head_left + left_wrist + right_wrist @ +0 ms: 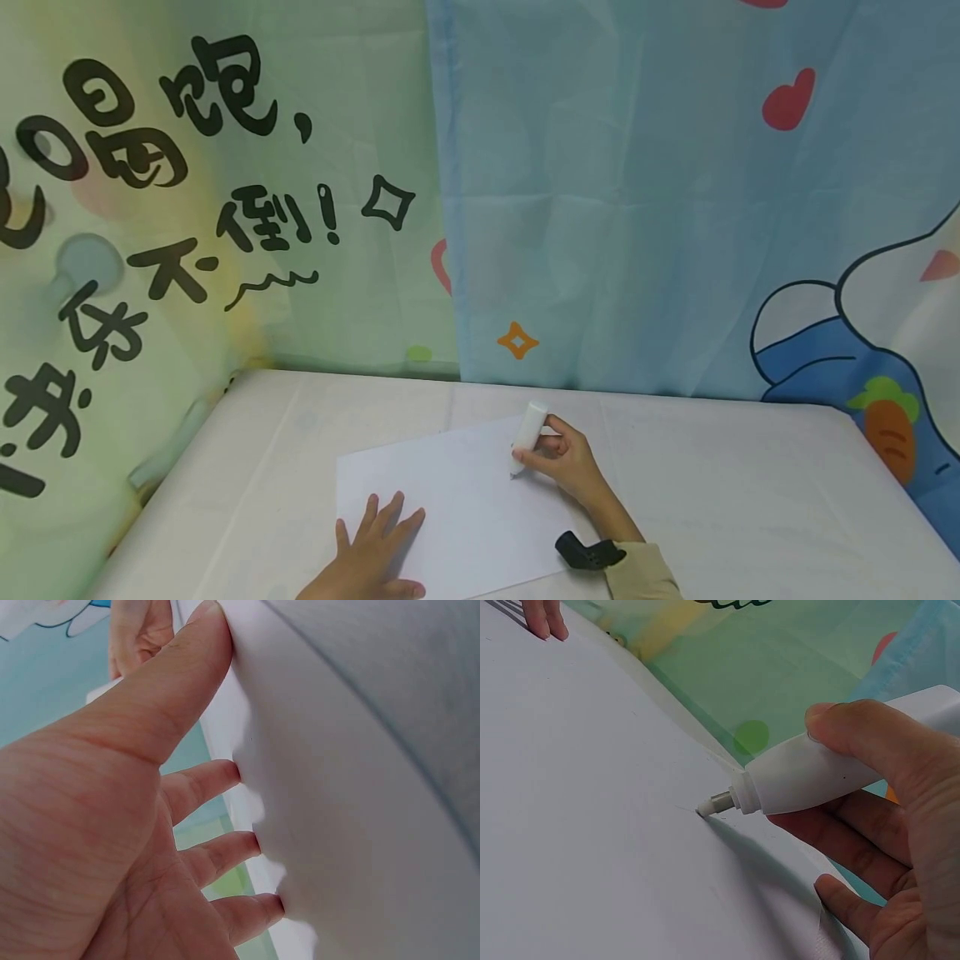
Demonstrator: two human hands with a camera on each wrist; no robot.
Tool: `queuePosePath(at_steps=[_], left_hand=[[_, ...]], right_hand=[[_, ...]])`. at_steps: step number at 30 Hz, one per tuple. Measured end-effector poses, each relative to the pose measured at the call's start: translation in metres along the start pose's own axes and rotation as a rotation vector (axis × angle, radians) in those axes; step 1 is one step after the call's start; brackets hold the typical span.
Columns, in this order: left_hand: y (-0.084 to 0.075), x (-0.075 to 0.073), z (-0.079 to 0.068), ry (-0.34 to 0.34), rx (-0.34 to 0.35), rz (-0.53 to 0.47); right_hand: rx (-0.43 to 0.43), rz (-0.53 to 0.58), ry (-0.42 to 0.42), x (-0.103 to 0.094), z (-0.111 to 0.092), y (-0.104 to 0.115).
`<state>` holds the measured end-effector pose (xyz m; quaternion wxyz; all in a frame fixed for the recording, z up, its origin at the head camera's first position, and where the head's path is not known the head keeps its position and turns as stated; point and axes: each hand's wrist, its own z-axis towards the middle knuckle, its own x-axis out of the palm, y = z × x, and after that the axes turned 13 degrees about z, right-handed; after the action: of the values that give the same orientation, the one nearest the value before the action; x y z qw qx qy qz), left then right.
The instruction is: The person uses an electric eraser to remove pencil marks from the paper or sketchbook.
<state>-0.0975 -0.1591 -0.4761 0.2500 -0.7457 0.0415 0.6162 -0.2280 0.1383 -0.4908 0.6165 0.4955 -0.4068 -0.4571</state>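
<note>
A white electric eraser (530,433) is held in my right hand (572,465), pinched between thumb and fingers. In the right wrist view, the eraser's body (814,774) tapers to a metal collar and a small white tip (705,808), which meets the paper beside a faint grey line. A sheet of white paper (461,508) lies under both hands. My left hand (367,554) rests with spread fingers on the paper's left part. The left wrist view shows the thumb (180,682) and fingertips of that hand against the sheet.
The white-covered table (750,500) extends around the sheet. Printed cloths, a green one (337,333) at left and a blue one (637,250) behind, hang beyond its edges. A black band (588,552) sits at my right wrist, by a beige sleeve (643,573).
</note>
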Motion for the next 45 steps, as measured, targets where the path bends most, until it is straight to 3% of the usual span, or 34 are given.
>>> queuePosePath(at_steps=[45], left_hand=[[-0.0004,0.0014,0.0005,-0.010,-0.002,0.017]], right_hand=[[-0.039,-0.027,0.008,-0.0002,0.0001,-0.0017]])
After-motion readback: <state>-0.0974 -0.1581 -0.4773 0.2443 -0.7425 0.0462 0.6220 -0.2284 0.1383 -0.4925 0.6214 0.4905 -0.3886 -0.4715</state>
